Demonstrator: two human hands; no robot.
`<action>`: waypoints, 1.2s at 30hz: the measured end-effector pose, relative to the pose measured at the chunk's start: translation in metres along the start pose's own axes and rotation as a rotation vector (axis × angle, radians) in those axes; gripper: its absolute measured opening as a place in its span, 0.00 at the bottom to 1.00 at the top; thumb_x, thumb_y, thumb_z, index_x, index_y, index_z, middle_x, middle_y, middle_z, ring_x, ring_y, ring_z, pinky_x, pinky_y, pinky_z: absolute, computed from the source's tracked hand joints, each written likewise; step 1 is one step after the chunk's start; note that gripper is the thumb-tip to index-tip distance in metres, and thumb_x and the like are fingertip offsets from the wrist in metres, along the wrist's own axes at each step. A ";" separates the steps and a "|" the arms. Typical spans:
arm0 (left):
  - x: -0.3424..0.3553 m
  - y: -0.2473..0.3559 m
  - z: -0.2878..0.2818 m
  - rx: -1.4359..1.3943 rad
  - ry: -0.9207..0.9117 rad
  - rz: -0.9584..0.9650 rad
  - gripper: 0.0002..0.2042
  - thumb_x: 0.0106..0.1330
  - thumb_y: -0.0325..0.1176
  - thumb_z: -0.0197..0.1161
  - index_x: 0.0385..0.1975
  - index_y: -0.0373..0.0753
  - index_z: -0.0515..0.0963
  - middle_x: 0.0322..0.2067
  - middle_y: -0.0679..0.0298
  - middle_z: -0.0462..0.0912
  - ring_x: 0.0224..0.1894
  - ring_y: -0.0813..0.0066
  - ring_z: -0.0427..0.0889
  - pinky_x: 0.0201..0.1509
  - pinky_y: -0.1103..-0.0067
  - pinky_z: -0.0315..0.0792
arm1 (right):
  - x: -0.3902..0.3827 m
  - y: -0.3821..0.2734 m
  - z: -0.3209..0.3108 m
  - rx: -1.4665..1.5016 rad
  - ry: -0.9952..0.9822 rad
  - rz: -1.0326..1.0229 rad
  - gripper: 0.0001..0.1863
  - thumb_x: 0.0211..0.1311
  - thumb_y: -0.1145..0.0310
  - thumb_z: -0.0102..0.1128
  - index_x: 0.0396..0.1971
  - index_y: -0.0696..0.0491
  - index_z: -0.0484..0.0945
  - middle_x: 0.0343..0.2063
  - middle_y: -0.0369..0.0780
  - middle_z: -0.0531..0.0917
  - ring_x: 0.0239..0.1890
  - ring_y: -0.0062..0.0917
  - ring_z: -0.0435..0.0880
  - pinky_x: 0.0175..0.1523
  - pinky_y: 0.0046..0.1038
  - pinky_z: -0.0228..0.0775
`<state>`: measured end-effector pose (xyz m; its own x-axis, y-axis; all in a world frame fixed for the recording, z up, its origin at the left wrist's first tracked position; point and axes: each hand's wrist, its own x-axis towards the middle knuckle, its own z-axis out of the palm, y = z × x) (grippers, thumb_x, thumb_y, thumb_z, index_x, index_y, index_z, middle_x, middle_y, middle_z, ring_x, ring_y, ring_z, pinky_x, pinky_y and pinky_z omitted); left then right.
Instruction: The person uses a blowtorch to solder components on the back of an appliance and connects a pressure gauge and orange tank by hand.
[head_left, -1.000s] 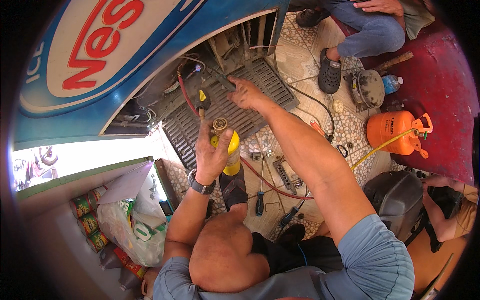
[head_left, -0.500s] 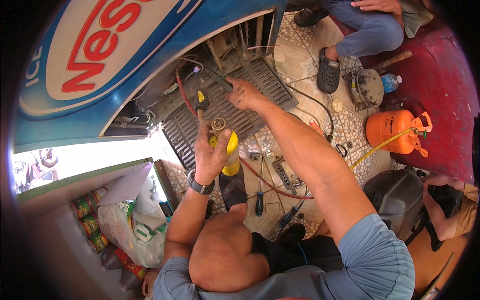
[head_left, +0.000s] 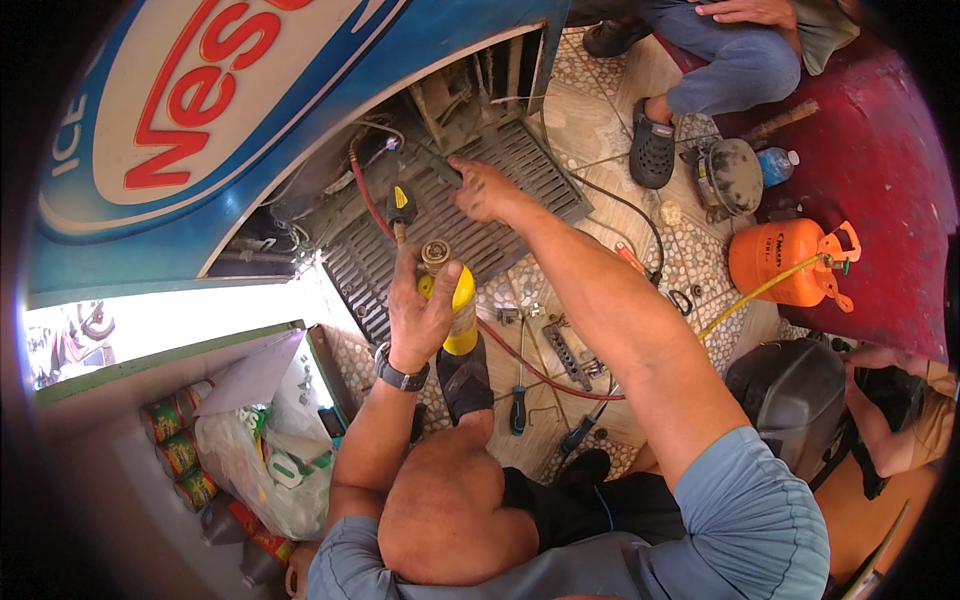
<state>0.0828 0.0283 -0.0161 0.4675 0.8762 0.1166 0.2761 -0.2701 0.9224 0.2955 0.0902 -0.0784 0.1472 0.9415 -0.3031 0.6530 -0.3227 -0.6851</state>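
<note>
My left hand [head_left: 420, 312] grips a yellow gas torch cylinder [head_left: 460, 310] with a brass nozzle on top, held upright near my raised knee. My right hand [head_left: 482, 188] reaches far forward with its fingers closed on a dark part at the open base of a blue freezer cabinet [head_left: 300, 130]. It rests over a grey metal grille [head_left: 520, 185]. A red hose [head_left: 362, 190] with a black and yellow fitting runs beside the grille, just left of my right hand.
Screwdrivers and a multi-wrench [head_left: 560, 350] lie on the pebbled floor. An orange gas cylinder [head_left: 785, 260] with a yellow hose stands right. Another person's legs and sandal [head_left: 655, 150] are at the top. A plastic bag [head_left: 265, 450] and cans sit lower left; a dark backpack [head_left: 795, 395] is at right.
Both hands hold nearly the same places. The torch in my left hand has shifted only slightly.
</note>
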 end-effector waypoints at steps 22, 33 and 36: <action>-0.002 -0.006 0.002 -0.064 -0.026 -0.033 0.22 0.71 0.46 0.66 0.51 0.32 0.74 0.40 0.56 0.83 0.42 0.66 0.82 0.50 0.72 0.75 | 0.004 0.006 0.007 -0.060 -0.005 -0.050 0.37 0.66 0.61 0.52 0.73 0.60 0.59 0.69 0.54 0.68 0.72 0.41 0.66 0.75 0.28 0.57; -0.004 -0.009 -0.001 -0.074 -0.035 -0.048 0.26 0.71 0.49 0.66 0.55 0.32 0.72 0.42 0.61 0.82 0.45 0.73 0.80 0.53 0.75 0.74 | -0.003 -0.010 0.000 0.021 -0.040 0.020 0.38 0.65 0.62 0.52 0.74 0.57 0.57 0.70 0.53 0.67 0.72 0.42 0.66 0.75 0.31 0.58; -0.003 -0.009 0.000 -0.066 -0.056 -0.043 0.25 0.71 0.48 0.66 0.55 0.32 0.72 0.42 0.61 0.82 0.45 0.73 0.80 0.53 0.75 0.74 | -0.004 -0.003 0.000 0.025 -0.042 0.023 0.38 0.65 0.63 0.53 0.75 0.56 0.57 0.71 0.52 0.65 0.73 0.42 0.65 0.76 0.31 0.57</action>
<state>0.0790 0.0277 -0.0244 0.5033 0.8622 0.0569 0.2421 -0.2039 0.9486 0.2928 0.0879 -0.0750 0.1303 0.9290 -0.3463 0.6307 -0.3471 -0.6940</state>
